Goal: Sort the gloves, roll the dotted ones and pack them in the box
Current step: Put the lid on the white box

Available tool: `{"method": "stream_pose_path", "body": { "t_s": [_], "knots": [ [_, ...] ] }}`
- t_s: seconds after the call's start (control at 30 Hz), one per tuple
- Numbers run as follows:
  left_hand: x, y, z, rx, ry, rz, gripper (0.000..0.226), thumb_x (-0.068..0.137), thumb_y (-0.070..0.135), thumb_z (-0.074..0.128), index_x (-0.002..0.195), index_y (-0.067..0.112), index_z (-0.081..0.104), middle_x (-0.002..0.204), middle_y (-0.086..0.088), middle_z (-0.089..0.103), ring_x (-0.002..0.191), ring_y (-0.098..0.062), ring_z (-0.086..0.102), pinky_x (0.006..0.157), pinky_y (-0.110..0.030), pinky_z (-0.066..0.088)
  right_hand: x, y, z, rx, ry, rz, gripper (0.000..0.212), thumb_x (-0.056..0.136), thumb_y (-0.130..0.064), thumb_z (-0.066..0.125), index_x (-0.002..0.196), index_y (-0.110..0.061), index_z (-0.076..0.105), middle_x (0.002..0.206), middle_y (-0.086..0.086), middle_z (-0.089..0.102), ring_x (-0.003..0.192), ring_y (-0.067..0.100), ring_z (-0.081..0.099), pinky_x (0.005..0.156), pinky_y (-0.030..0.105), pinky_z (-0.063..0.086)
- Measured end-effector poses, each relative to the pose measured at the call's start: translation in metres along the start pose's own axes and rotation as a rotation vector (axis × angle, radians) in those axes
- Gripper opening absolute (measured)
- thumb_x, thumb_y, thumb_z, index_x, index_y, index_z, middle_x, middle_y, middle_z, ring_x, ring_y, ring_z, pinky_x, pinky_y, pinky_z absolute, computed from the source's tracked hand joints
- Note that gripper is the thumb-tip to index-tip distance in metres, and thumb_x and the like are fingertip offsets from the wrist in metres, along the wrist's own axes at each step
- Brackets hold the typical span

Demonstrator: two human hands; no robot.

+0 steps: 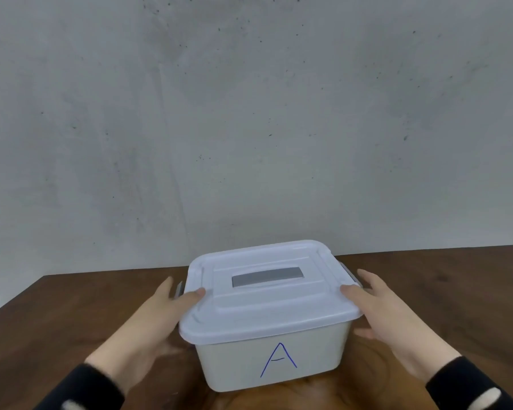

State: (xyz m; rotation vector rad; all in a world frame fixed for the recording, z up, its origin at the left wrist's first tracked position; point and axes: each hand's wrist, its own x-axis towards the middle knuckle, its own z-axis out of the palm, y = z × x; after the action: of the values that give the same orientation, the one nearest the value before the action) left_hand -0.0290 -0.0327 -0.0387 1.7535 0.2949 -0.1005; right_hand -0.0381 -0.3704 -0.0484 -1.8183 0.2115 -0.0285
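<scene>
1. On my screen the left hand (160,315) reaches forward from a black sleeve (80,389), palm turned toward the box's left side. Its fingers are fairly straight; the thumb lies on the left edge of the lid, and the other fingertips sit by the grey left latch (179,288). I cannot tell how firmly it presses.
2. The box (273,359) stands on the table at centre, between both hands. Its body is smooth, off-white plastic with rounded corners, and a blue hand-drawn "A" marks the near wall.
3. The lid (267,294) is on. It is paler, slightly translucent, rounded-rectangular, with a stepped rim and a flat grey handle (267,276) recessed in the middle.
4. The right hand (382,315) mirrors the left: fingers extended and spread, thumb on the lid's right edge, fingertips near the grey right latch (350,275). Its sleeve is black with a white patch.
5. The table (57,315) is dark brown wood with visible grain.
6. The wall (249,113) behind is grey, matte and speckled.
</scene>
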Motion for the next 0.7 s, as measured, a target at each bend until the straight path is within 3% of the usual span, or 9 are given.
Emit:
{"method": "stream_pose_path", "body": {
  "t_s": [0.1,0.3,0.47,0.57,0.63,0.7],
  "knots": [
    [-0.018,-0.018,0.01,-0.156,-0.079,-0.038,0.058,0.079,0.037,0.078,0.131,0.033,0.053,0.119,0.001,0.069,0.109,-0.028,0.065,0.089,-0.056,0.054,0.005,0.007,0.004,0.127,-0.025,0.062,0.05,0.096,-0.04,0.059,0.143,-0.029,0.046,0.128,-0.005,0.065,0.116,0.019,0.061,0.098,0.052,0.053],
    [0.0,-0.015,0.02,-0.24,-0.005,0.096,0.036,0.093,0.034,0.062,0.128,0.039,0.055,0.116,0.013,0.07,0.111,-0.018,0.065,0.097,-0.054,0.049,0.021,-0.004,0.019,0.079,0.031,-0.004,0.035,0.099,-0.034,0.054,0.134,-0.029,0.053,0.117,-0.007,0.067,0.108,0.017,0.064,0.095,0.049,0.054],
    [0.045,0.012,0.022,-0.198,0.006,0.152,0.034,0.095,0.029,0.057,0.128,0.037,0.055,0.117,0.016,0.068,0.107,-0.012,0.065,0.092,-0.048,0.051,0.055,-0.022,0.032,-0.055,0.082,-0.133,0.019,0.099,-0.03,0.052,0.117,-0.03,0.059,0.111,-0.011,0.066,0.102,0.014,0.064,0.094,0.048,0.055],
    [0.072,0.022,0.026,-0.163,-0.004,0.15,0.05,0.094,0.035,0.058,0.142,0.034,0.043,0.13,0.013,0.06,0.111,-0.012,0.06,0.092,-0.046,0.048,0.082,-0.028,0.034,-0.105,0.079,-0.123,0.024,0.099,-0.031,0.052,0.118,-0.022,0.061,0.111,-0.006,0.067,0.1,0.016,0.064,0.095,0.048,0.054],
    [0.087,0.029,0.033,-0.131,0.014,0.181,0.05,0.098,0.03,0.053,0.146,0.03,0.037,0.119,0.014,0.059,0.1,-0.007,0.057,0.084,-0.039,0.046,0.098,-0.032,0.035,-0.15,0.087,-0.139,0.032,0.1,-0.03,0.051,0.13,-0.019,0.058,0.11,-0.006,0.064,0.102,0.019,0.061,0.098,0.045,0.052],
    [0.098,0.036,0.038,-0.092,0.042,0.217,0.045,0.101,0.024,0.048,0.146,0.026,0.039,0.101,0.021,0.054,0.09,-0.003,0.053,0.081,-0.036,0.044,0.112,-0.037,0.036,-0.207,0.111,-0.18,0.04,0.103,-0.023,0.048,0.141,-0.011,0.052,0.111,-0.001,0.059,0.1,0.02,0.055,0.093,0.034,0.046]
  ]
}}
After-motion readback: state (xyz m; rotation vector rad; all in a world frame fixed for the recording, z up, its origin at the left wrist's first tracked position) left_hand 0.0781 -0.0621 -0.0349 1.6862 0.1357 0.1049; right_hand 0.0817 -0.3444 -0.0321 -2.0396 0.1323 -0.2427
